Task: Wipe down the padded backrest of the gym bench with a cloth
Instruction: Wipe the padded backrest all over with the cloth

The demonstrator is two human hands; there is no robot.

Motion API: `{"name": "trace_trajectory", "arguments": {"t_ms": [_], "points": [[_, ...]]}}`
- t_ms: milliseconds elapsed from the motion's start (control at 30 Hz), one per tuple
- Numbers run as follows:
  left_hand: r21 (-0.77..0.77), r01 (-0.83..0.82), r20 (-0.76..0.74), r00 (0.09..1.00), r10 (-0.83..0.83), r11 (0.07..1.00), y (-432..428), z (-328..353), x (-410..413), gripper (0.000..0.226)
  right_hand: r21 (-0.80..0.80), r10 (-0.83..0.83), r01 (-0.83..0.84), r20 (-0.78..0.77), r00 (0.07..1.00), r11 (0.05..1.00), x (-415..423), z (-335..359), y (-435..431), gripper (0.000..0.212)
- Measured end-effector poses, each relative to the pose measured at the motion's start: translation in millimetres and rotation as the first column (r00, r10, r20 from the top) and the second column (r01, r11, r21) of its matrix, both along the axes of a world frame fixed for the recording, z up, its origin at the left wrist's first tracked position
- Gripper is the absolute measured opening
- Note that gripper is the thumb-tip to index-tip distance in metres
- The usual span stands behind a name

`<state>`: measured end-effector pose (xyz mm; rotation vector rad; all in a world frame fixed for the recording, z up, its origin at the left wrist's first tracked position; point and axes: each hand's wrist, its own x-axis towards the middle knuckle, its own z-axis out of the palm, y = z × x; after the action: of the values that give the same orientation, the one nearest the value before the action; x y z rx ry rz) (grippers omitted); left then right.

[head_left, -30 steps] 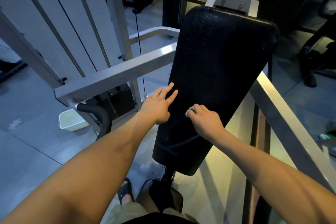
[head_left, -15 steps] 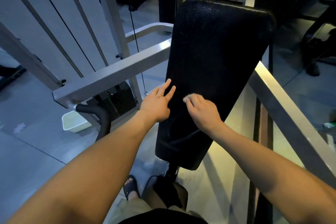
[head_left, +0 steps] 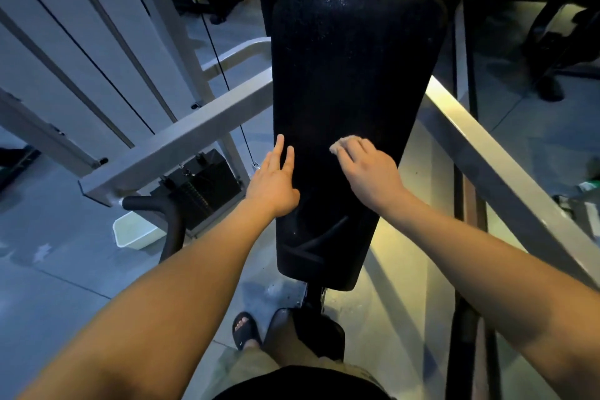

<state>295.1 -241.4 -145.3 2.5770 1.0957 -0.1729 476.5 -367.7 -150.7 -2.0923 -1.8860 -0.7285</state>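
Note:
The black padded backrest (head_left: 350, 68) rises in front of me, wide at the top and narrower at the bottom, with small droplets on its upper part. My right hand (head_left: 368, 169) lies on the pad's right side and presses a small pale cloth (head_left: 341, 143) under its fingers; only the cloth's edge shows. My left hand (head_left: 274, 182) rests flat on the pad's left edge with straight fingers.
Grey steel frame bars run left (head_left: 175, 146) and right (head_left: 506, 172) of the pad. A weight stack (head_left: 201, 191), cables and a black handle (head_left: 152, 208) stand at the left, with a pale plastic tub (head_left: 133, 234) on the floor. My sandalled foot (head_left: 245, 330) is below.
My right hand has slid the cloth up and to the right across the pad. My left hand has stayed at the left edge while the view swung to face the pad squarely.

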Motion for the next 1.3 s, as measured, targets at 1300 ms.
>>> {"name": "trace_trajectory", "arguments": {"t_ms": [1300], "points": [[0.254, 0.152, 0.012, 0.987, -0.16, 0.955, -40, 26, 46, 0.087, -0.097, -0.097, 0.069, -0.315, 0.944, 0.993, 5, -30, -49, 0.026]]}}
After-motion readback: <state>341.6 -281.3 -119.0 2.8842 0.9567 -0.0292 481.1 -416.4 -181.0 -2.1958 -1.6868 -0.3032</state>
